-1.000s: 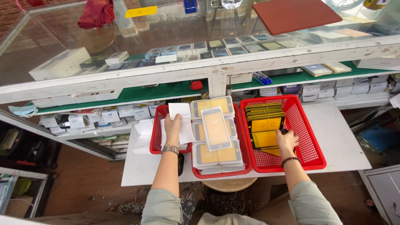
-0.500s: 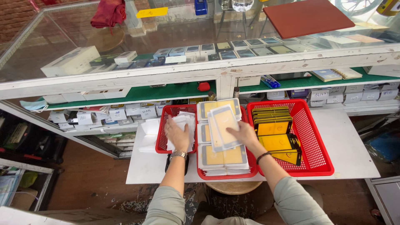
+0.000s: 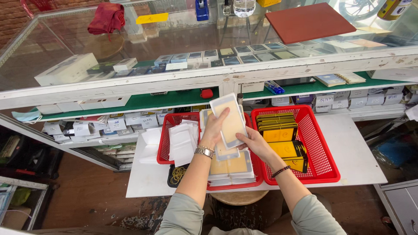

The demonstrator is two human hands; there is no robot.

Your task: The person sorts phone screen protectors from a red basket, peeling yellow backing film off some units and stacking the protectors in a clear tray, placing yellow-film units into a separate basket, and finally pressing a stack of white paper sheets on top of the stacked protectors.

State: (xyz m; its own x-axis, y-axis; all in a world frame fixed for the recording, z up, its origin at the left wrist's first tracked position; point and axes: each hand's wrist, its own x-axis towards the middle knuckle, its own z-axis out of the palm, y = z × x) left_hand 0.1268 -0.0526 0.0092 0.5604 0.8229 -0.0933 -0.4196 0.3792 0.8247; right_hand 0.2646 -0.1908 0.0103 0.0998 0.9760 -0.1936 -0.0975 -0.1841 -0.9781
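Only 1 view is given, taken from a camera worn on the person's head. It is aimed steeply down and forward, past both forearms, onto the white table [image 3: 357,152] close below. The glass display counter [image 3: 174,78] behind it is seen farther off, filling the upper half.

Two red baskets [image 3: 324,148] are sitting side by side, and two hands [image 3: 215,128] are holding one flat packet [image 3: 229,120].
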